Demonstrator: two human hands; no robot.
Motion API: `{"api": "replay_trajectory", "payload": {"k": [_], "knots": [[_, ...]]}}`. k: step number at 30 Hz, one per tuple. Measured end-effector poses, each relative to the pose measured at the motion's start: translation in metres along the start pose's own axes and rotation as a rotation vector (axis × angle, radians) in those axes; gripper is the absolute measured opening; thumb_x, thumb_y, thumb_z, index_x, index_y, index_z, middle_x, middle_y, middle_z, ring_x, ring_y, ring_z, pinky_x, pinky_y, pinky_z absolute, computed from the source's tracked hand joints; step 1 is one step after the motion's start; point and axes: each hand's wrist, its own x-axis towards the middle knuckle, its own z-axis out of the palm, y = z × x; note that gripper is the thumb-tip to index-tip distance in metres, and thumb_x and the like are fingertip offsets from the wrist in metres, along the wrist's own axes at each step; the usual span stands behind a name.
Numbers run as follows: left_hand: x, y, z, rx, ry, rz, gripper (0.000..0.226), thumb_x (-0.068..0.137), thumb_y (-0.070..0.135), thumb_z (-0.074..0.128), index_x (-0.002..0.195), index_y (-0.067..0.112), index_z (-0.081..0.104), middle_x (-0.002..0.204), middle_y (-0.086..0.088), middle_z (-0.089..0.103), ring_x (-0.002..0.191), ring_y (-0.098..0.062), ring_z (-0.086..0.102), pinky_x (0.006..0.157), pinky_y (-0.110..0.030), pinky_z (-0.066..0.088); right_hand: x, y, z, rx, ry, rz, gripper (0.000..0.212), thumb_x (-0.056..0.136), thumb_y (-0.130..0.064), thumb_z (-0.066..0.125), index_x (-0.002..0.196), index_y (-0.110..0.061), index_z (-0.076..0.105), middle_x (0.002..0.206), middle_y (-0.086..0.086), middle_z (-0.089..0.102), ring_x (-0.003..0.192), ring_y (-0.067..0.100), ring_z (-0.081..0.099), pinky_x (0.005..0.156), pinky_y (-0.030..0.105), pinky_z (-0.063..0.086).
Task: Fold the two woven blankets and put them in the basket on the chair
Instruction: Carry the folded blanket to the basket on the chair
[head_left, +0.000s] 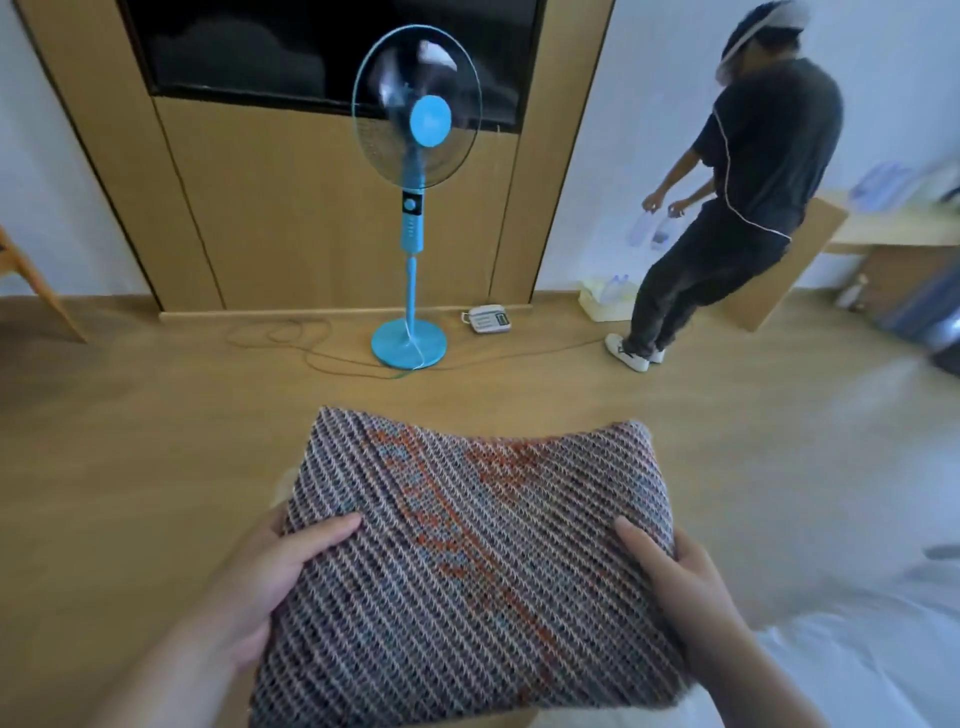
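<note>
One woven blanket (467, 561) was folded into a thick pad, carried in front of me above the floor (130, 467). My left hand (270, 577) and right hand (675, 582) each gripped a side edge, thumbs on top, fingers curled under. Second blanket, basket and chair weren't in view, so I judged roughly half left. Ahead: blue standing fan (415, 197) with its cable on the floor, a telephone (488, 318), and another person (737, 197) to the right, well apart. White bedding (857, 675) lay at lower right.
</note>
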Motion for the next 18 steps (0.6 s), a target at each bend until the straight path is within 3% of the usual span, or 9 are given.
{"api": "replay_trajectory", "payload": {"k": [5,9,11,14,17,18], "knots": [[0.099,0.057,0.052,0.089,-0.173,-0.087,0.055,0.072,0.007,0.074,0.125,0.005,0.057,0.100,-0.024,0.074,0.086,-0.044,0.073,0.081,-0.051,0.054,0.045,-0.030,-0.005,0.060,0.209,0.026,0.019,0.085,-0.023,0.073,0.099,-0.010,0.071,0.087,0.010,0.077,0.081,0.028,0.074,0.080,0.044,0.058],[0.162,0.082,0.117,0.179,-0.298,-0.101,0.048,0.072,0.007,0.073,0.118,0.007,0.060,0.097,-0.020,0.076,0.083,-0.039,0.075,0.078,-0.047,0.054,0.081,-0.033,-0.028,0.174,0.388,0.042,0.020,0.083,-0.022,0.074,0.098,-0.011,0.071,0.090,0.013,0.076,0.088,0.035,0.073,0.088,0.052,0.056],[0.191,0.088,0.153,0.216,-0.356,-0.106,0.044,0.073,0.006,0.072,0.115,0.006,0.061,0.095,-0.020,0.076,0.080,-0.037,0.075,0.074,-0.044,0.053,0.102,-0.033,-0.042,0.250,0.432,0.047,0.023,0.082,-0.019,0.073,0.102,-0.008,0.070,0.091,0.017,0.076,0.087,0.036,0.072,0.086,0.049,0.057],[0.241,0.096,0.219,0.263,-0.431,-0.145,0.044,0.074,0.005,0.071,0.117,0.004,0.061,0.099,-0.024,0.074,0.086,-0.041,0.074,0.079,-0.048,0.054,0.147,-0.041,-0.072,0.300,0.493,0.040,0.045,0.069,-0.030,0.081,0.105,-0.006,0.070,0.089,0.017,0.076,0.080,0.032,0.074,0.078,0.042,0.058],[0.289,0.103,0.282,0.336,-0.463,-0.148,0.043,0.077,0.004,0.069,0.119,0.002,0.061,0.103,-0.027,0.073,0.090,-0.043,0.073,0.086,-0.050,0.053,0.192,-0.048,-0.103,0.299,0.531,0.007,0.088,0.032,-0.059,0.092,0.101,-0.009,0.071,0.089,0.013,0.076,0.082,0.030,0.074,0.078,0.040,0.056],[0.303,0.105,0.303,0.356,-0.475,-0.149,0.041,0.079,0.004,0.068,0.119,0.001,0.062,0.104,-0.027,0.073,0.091,-0.043,0.072,0.086,-0.050,0.053,0.205,-0.051,-0.114,0.313,0.544,0.005,0.086,0.033,-0.058,0.093,0.100,-0.010,0.070,0.090,0.012,0.076,0.084,0.030,0.074,0.079,0.040,0.056]]}}
